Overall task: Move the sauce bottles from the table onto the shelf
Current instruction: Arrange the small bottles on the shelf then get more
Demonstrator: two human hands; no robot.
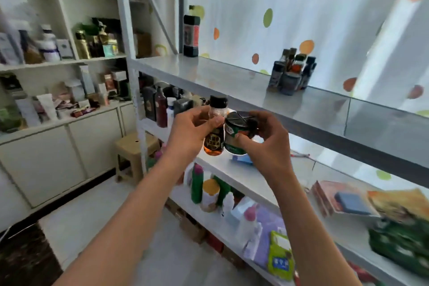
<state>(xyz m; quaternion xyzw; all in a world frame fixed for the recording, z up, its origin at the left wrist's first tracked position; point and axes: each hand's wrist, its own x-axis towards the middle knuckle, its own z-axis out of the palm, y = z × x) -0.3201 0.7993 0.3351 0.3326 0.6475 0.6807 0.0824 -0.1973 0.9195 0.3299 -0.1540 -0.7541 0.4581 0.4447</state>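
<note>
Head view: at frame centre, the left hand point(193, 127) grips an amber sauce bottle point(214, 130) with a black cap; the right hand point(262, 139) grips a green-labelled jar point(236, 134) touching it, just below the shelf point(220, 76) edge. More bottles point(292, 72) cluster upper right on the shelf.

Amber black-capped bottle point(214, 127) touching green-labelled jar point(235, 137), both held aloft
</note>
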